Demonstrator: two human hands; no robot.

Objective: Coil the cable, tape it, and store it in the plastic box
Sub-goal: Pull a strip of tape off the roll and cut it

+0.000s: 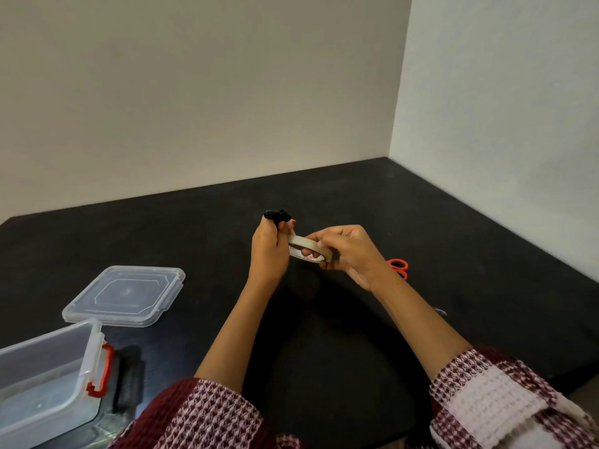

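Black cable [277, 216] and tape roll [303, 243] held up; clear box [48, 350] (open) left.

Your left sleeve [207, 413] is waffle-knit, dark maroon with small pale pink checks. Your right sleeve [496, 400] has the same weave, plus a broad plain pale pink band across it. Both stop near the elbow, and you are bare from there down to your left hand [269, 251] and right hand [350, 254].

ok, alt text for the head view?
Above a black table, the right hand pinches a tape roll that the left hand steadies while also gripping a bunched black cable. An open plastic box and its lid sit at the left; red-handled scissors lie behind the right hand.
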